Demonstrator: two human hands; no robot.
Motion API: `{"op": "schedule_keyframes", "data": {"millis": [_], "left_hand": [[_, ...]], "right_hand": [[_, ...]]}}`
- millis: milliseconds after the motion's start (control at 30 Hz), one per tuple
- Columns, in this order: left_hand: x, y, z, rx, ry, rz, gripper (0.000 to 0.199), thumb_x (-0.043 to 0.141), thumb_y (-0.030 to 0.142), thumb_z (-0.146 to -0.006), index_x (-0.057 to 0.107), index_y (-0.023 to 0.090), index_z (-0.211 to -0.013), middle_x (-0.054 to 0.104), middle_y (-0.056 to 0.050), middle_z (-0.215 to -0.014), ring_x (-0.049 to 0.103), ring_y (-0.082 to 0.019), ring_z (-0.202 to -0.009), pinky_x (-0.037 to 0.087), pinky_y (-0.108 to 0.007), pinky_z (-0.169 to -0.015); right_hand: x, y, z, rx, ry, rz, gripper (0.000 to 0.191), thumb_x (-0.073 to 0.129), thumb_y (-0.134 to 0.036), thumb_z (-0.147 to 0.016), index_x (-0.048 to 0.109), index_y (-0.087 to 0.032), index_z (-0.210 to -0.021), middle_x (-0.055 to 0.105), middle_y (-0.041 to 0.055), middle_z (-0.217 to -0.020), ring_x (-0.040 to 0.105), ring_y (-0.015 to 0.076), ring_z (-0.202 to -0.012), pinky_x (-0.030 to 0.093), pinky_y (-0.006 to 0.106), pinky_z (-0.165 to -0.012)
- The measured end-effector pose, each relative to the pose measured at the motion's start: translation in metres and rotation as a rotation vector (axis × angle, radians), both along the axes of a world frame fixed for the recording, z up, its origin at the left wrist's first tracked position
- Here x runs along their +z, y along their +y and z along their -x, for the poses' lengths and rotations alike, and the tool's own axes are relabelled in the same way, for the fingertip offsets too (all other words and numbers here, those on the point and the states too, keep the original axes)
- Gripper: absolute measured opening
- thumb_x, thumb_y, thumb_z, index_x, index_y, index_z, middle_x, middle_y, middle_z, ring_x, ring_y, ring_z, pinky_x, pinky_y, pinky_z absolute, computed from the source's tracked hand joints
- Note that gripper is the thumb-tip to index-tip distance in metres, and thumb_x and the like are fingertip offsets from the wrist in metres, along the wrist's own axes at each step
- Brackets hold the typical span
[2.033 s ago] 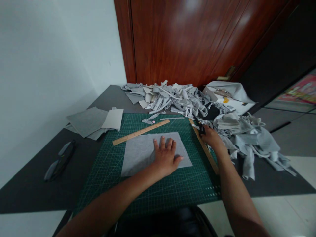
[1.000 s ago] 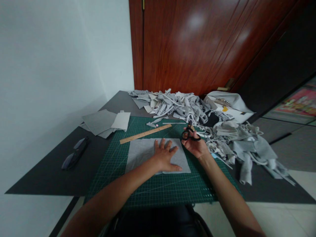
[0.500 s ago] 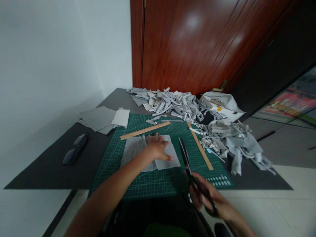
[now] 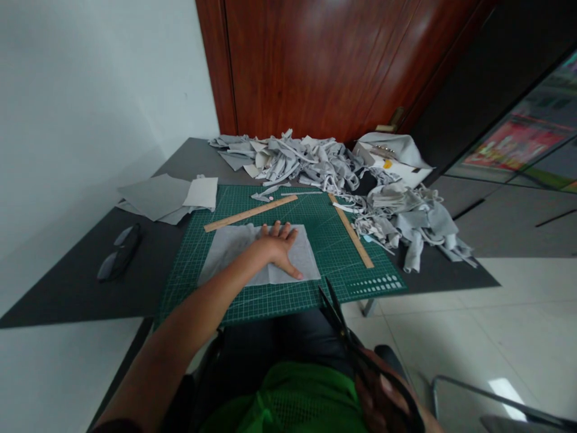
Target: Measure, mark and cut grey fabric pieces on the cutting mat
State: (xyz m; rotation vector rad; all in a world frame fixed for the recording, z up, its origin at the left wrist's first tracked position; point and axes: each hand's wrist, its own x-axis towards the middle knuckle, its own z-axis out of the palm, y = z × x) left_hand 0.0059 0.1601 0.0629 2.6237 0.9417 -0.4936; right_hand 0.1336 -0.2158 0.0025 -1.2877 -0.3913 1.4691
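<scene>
A grey cloth piece (image 4: 229,243) lies on the green cutting mat (image 4: 270,307). My left hand (image 4: 277,248) rests on its right half, palm down and fingers spread, holding nothing. At the lower right, my right hand (image 4: 383,388) is closed round the handles of black scissors (image 4: 343,331). Their blades are parted and point up and left, with the tips over the mat's front edge, just short of the cloth. One wooden ruler (image 4: 250,213) lies behind the cloth, and another wooden ruler (image 4: 351,231) slants to its right.
Grey scraps (image 4: 302,159) are heaped at the back, with more scraps (image 4: 419,222) at the right. A white box (image 4: 396,163) stands behind them. Flat grey sheets (image 4: 155,195) and glasses (image 4: 119,252) lie on the left of the dark table (image 4: 58,288).
My right hand has drawn the scissors down toward me, and their blades have parted wider. My left hand now lies flatter on the cloth. The camera view has shifted.
</scene>
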Motion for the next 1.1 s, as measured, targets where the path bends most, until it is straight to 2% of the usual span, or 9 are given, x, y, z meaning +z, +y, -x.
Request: {"op": "schedule_keyframes", "data": {"millis": [100, 233, 300, 433, 600, 733, 867, 967, 1100], "left_hand": [[-0.002, -0.002, -0.002, 0.005, -0.006, -0.009, 0.155, 0.081, 0.088, -0.044, 0.01, 0.031, -0.17, -0.002, -0.013, -0.177, -0.01, -0.051, -0.159, -0.004, -0.076, -0.122], [-0.002, -0.003, -0.003, 0.008, 0.024, -0.013, 0.156, 0.082, 0.085, -0.047, 0.006, 0.028, -0.17, -0.006, -0.015, -0.176, -0.011, -0.051, -0.159, -0.005, -0.076, -0.122], [-0.001, -0.003, -0.003, 0.01, 0.025, -0.005, 0.156, 0.083, 0.084, -0.048, 0.005, 0.027, -0.17, -0.007, -0.015, -0.176, -0.012, -0.051, -0.159, -0.006, -0.074, -0.122], [-0.001, -0.004, -0.002, 0.001, 0.035, -0.008, 0.156, 0.08, 0.086, -0.05, 0.002, 0.025, -0.17, -0.009, -0.014, -0.176, -0.014, -0.049, -0.159, -0.007, -0.074, -0.123], [-0.004, -0.001, -0.003, -0.012, 0.03, 0.003, 0.156, 0.074, 0.093, -0.049, 0.0, 0.027, -0.17, -0.009, -0.012, -0.177, -0.015, -0.051, -0.158, -0.009, -0.075, -0.122], [-0.005, -0.002, -0.004, -0.006, 0.015, 0.005, 0.156, 0.074, 0.094, -0.048, 0.002, 0.027, -0.17, -0.008, -0.012, -0.177, -0.014, -0.051, -0.158, -0.01, -0.073, -0.122], [-0.007, -0.008, -0.007, 0.028, 0.023, -0.016, 0.154, 0.063, 0.1, -0.055, -0.001, 0.021, -0.17, -0.01, -0.014, -0.176, -0.019, -0.053, -0.156, -0.011, -0.073, -0.122], [-0.009, -0.012, -0.01, 0.05, 0.021, -0.036, 0.156, 0.057, 0.104, -0.055, -0.002, 0.017, -0.169, -0.01, -0.014, -0.176, -0.021, -0.054, -0.155, -0.012, -0.072, -0.122], [-0.006, -0.012, -0.01, 0.033, 0.047, -0.036, 0.159, 0.055, 0.105, -0.054, -0.006, 0.014, -0.169, -0.015, -0.015, -0.175, -0.022, -0.051, -0.157, -0.012, -0.073, -0.122]], "right_hand": [[0.007, -0.001, 0.006, -0.046, 0.008, 0.071, 0.072, 0.081, -0.069, -0.077, 0.066, -0.031, -0.136, 0.063, 0.0018, -0.078, 0.052, 0.0121, -0.051, 0.035, 0.024, -0.044], [0.011, 0.007, 0.013, -0.003, -0.059, 0.093, 0.089, 0.082, -0.071, -0.073, 0.056, -0.027, -0.145, 0.064, 0.0015, -0.08, 0.051, 0.0121, -0.05, 0.035, 0.024, -0.042], [0.012, 0.013, 0.015, 0.014, -0.083, 0.095, 0.091, 0.08, -0.071, -0.076, 0.051, -0.027, -0.149, 0.063, 0.0008, -0.08, 0.05, 0.0117, -0.051, 0.035, 0.023, -0.042], [0.015, 0.025, 0.02, 0.055, -0.104, 0.08, 0.087, 0.075, -0.073, -0.08, 0.05, -0.024, -0.149, 0.06, 0.0001, -0.08, 0.047, 0.0119, -0.052, 0.034, 0.024, -0.042], [0.018, 0.032, 0.026, 0.076, -0.166, 0.08, 0.088, 0.07, -0.073, -0.084, 0.046, -0.024, -0.153, 0.052, -0.0045, -0.064, 0.041, 0.0128, -0.049, 0.033, 0.025, -0.045], [0.015, 0.022, 0.03, 0.022, -0.169, 0.151, 0.087, 0.073, -0.074, -0.081, 0.047, -0.033, -0.152, 0.057, -0.0018, -0.074, 0.049, 0.0152, -0.056, 0.036, 0.026, -0.048], [0.011, 0.018, 0.03, -0.04, -0.169, 0.21, 0.077, 0.077, -0.071, -0.08, 0.052, -0.041, -0.146, 0.06, -0.0007, -0.083, 0.053, 0.0147, -0.062, 0.037, 0.026, -0.052], [0.009, 0.026, 0.029, 0.035, -0.196, 0.133, 0.076, 0.074, -0.072, -0.082, 0.051, -0.038, -0.146, 0.057, -0.0017, -0.08, 0.048, 0.0127, -0.057, 0.034, 0.024, -0.049], [0.011, 0.039, 0.028, 0.098, -0.242, 0.061, 0.075, 0.067, -0.071, -0.088, 0.046, -0.034, -0.15, 0.053, -0.0026, -0.078, 0.044, 0.0116, -0.054, 0.035, 0.024, -0.046]]}}
